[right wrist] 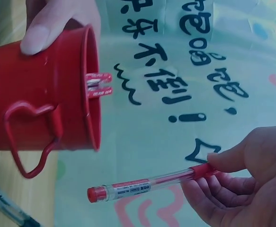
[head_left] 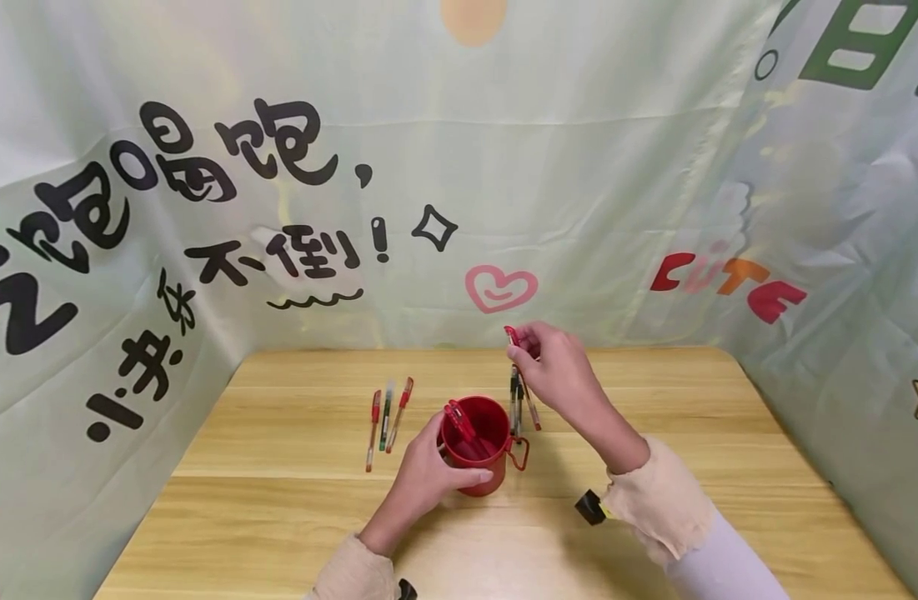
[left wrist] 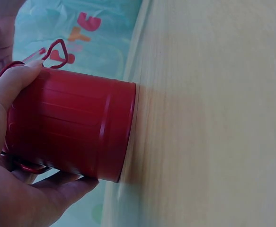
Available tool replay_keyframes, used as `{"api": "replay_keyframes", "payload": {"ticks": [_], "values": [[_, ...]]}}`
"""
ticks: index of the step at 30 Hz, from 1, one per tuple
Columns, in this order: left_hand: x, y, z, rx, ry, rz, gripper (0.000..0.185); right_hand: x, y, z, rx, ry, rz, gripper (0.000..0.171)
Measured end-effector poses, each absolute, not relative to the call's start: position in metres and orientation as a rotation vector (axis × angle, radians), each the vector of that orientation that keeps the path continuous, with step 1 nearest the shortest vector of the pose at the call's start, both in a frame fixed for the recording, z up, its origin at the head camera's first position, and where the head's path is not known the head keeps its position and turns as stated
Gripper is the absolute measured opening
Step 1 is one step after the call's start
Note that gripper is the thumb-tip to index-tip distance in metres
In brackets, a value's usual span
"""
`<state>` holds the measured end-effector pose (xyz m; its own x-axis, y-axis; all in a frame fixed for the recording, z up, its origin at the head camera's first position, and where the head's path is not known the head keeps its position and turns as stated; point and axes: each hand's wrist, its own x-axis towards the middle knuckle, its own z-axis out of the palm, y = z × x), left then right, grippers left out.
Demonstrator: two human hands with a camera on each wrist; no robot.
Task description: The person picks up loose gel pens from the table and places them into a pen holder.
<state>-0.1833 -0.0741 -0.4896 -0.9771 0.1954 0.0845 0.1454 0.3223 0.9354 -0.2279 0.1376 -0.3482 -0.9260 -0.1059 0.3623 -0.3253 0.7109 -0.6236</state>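
Wooden surface (head_left: 278,500), printed backdrop behind. Your left hand (head_left: 421,479) wraps the red cup (head_left: 477,446), steadying it upright; your right hand (head_left: 559,371) fingers pinch a red pen (right wrist: 147,186) above it.

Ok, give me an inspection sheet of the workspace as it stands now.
Surface: wooden table, bare around the work.
Job's things: red cup upright with red pens inside; red pen in the air.
Clutter: three pens lying left of the cup; more pens behind it.
Grippers: left hand grips the cup; right hand pinches the red pen.
Cables: nothing seen.
Surroundings: printed cloth backdrop on three sides.
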Motion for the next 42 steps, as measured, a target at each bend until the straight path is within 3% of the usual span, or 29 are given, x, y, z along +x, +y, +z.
{"api": "replay_keyframes", "payload": {"ticks": [20, 42], "values": [[-0.185, -0.075, -0.491, 0.317, 2.537, 1.757, 0.094, -0.225, 0.111, -0.369, 0.508, -2.425, 1.353, 0.021], [-0.186, -0.076, -0.490, 0.350, 2.576, 1.706, 0.096, -0.231, 0.099, -0.399, 0.529, -2.587, 1.215, 0.008]]}}
